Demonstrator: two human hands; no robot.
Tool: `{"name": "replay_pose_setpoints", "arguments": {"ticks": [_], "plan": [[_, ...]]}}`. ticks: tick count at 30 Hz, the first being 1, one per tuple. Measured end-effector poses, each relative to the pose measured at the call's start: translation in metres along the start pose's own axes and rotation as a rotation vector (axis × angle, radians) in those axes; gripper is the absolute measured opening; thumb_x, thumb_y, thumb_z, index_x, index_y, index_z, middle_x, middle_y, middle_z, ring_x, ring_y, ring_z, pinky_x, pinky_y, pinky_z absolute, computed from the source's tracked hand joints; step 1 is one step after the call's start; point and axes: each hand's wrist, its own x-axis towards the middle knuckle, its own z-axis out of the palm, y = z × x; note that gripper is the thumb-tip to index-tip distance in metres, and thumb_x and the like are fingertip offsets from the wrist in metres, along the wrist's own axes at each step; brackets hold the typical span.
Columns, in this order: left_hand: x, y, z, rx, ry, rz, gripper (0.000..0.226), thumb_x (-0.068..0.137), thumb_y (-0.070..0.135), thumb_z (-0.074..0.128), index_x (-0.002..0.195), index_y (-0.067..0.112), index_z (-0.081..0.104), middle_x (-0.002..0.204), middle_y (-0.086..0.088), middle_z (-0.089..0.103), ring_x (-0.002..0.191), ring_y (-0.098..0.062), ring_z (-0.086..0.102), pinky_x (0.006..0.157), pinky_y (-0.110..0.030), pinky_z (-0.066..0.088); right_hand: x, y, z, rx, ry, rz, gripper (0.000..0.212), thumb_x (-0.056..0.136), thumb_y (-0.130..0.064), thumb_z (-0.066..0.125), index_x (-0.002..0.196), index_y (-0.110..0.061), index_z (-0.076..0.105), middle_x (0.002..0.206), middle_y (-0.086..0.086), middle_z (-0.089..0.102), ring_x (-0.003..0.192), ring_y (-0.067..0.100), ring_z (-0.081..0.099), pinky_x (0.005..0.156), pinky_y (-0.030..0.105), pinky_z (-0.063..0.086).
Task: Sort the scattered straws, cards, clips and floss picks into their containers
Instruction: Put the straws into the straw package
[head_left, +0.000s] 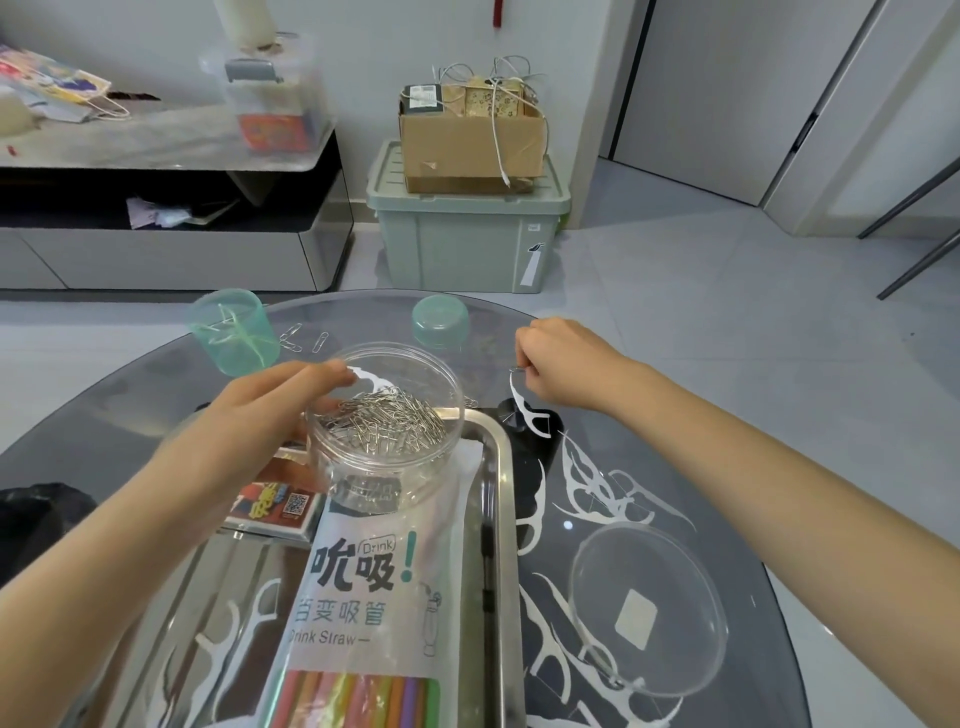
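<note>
Nearest the camera, a straw packet (363, 597) lies lengthwise in the steel tray (501, 519), floss picks (228, 639) scattered beside it. On the packet's far end stands a clear jar (384, 415) holding paper clips (387, 421). Left hand (291, 400) grips the jar's near-left wall, fingers pinching a floss pick (371, 382) over its rim. Right hand (561, 364), closed on a paper clip (516, 369) with another pick (527, 413) dangling, hovers past the tray's right edge. More picks (597, 488) and a clear lid (649, 608) crowd the counter (727, 441) there.
</note>
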Motion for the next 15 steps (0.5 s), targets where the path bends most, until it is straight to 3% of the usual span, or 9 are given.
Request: {"name": "replay_pose_setpoints", "arguments": {"ticks": [2, 4, 6, 7, 8, 9, 11, 13, 15], "plan": [[-0.003, 0.002, 0.002, -0.001, 0.004, -0.008, 0.052, 0.060, 0.060, 0.059, 0.101, 0.030, 0.071, 0.099, -0.001, 0.066, 0.075, -0.021, 0.065, 0.054, -0.031, 0.054, 0.003, 0.000, -0.007, 0.003, -0.091, 0.040, 0.018, 0.071, 0.005, 0.044, 0.060, -0.009, 0.043, 0.067, 0.017, 0.045, 0.069, 0.034, 0.040, 0.055, 0.036, 0.034], [-0.005, 0.004, 0.003, -0.005, 0.002, -0.015, 0.046, 0.068, 0.054, 0.059, 0.103, 0.027, 0.070, 0.100, -0.002, 0.065, 0.075, -0.020, 0.062, 0.051, -0.029, 0.055, 0.006, 0.002, -0.015, 0.053, -0.134, 0.052, 0.029, 0.068, 0.004, 0.045, 0.052, -0.013, 0.028, 0.058, 0.012, 0.030, 0.067, 0.029, 0.030, 0.055, 0.033, 0.028], [-0.006, 0.006, 0.002, -0.002, 0.010, -0.017, 0.033, 0.080, 0.046, 0.058, 0.103, 0.025, 0.070, 0.101, -0.003, 0.064, 0.075, -0.020, 0.059, 0.049, -0.027, 0.055, 0.006, 0.002, -0.018, 0.108, -0.153, 0.071, 0.027, 0.072, -0.004, 0.053, 0.052, -0.009, 0.036, 0.058, 0.015, 0.034, 0.066, 0.030, 0.033, 0.055, 0.033, 0.033], [-0.006, 0.005, 0.002, 0.000, 0.013, -0.019, 0.029, 0.084, 0.043, 0.057, 0.103, 0.025, 0.070, 0.102, -0.004, 0.064, 0.076, -0.020, 0.059, 0.049, -0.027, 0.055, 0.006, 0.003, -0.017, 0.136, -0.156, 0.085, 0.024, 0.075, -0.009, 0.058, 0.057, -0.008, 0.043, 0.063, 0.020, 0.043, 0.068, 0.033, 0.038, 0.057, 0.034, 0.039], [-0.007, 0.005, 0.002, 0.003, 0.012, -0.019, 0.027, 0.087, 0.042, 0.056, 0.102, 0.025, 0.070, 0.102, -0.004, 0.064, 0.077, -0.021, 0.059, 0.049, -0.026, 0.054, 0.007, 0.003, -0.015, 0.159, -0.142, 0.084, 0.011, 0.079, -0.013, 0.061, 0.069, -0.009, 0.061, 0.073, 0.020, 0.054, 0.075, 0.034, 0.048, 0.064, 0.036, 0.045], [-0.006, 0.005, 0.002, 0.005, 0.009, -0.020, 0.026, 0.087, 0.042, 0.056, 0.101, 0.025, 0.070, 0.102, -0.004, 0.064, 0.078, -0.022, 0.059, 0.049, -0.026, 0.054, 0.007, 0.005, -0.011, 0.208, -0.122, 0.097, 0.015, 0.083, -0.015, 0.061, 0.081, -0.001, 0.058, 0.083, 0.014, 0.061, 0.083, 0.030, 0.054, 0.073, 0.037, 0.049], [-0.006, 0.006, 0.005, 0.009, 0.005, -0.015, 0.028, 0.087, 0.043, 0.056, 0.102, 0.025, 0.070, 0.102, -0.003, 0.064, 0.079, -0.021, 0.060, 0.050, -0.027, 0.055, 0.009, 0.009, -0.004, 0.301, -0.074, 0.140, 0.009, 0.089, -0.013, 0.056, 0.086, -0.004, 0.060, 0.093, 0.010, 0.063, 0.095, 0.028, 0.057, 0.083, 0.039, 0.049], [-0.004, 0.009, 0.008, 0.010, -0.008, -0.001, 0.030, 0.086, 0.044, 0.056, 0.102, 0.023, 0.070, 0.103, -0.002, 0.065, 0.073, -0.018, 0.061, 0.048, -0.025, 0.053, 0.010, 0.015, 0.000, 0.360, -0.040, 0.231, 0.021, 0.091, -0.012, 0.053, 0.086, 0.007, 0.062, 0.093, 0.019, 0.066, 0.098, 0.034, 0.056, 0.084, 0.041, 0.049], [-0.001, 0.012, 0.010, 0.021, -0.019, 0.013, 0.029, 0.087, 0.044, 0.056, 0.103, 0.023, 0.069, 0.105, -0.003, 0.064, 0.076, -0.022, 0.061, 0.049, -0.025, 0.053, 0.011, 0.026, 0.002, 0.407, -0.022, 0.312, 0.028, 0.091, -0.015, 0.054, 0.088, 0.012, 0.063, 0.089, 0.023, 0.065, 0.103, 0.033, 0.051, 0.084, 0.035, 0.045]]}}
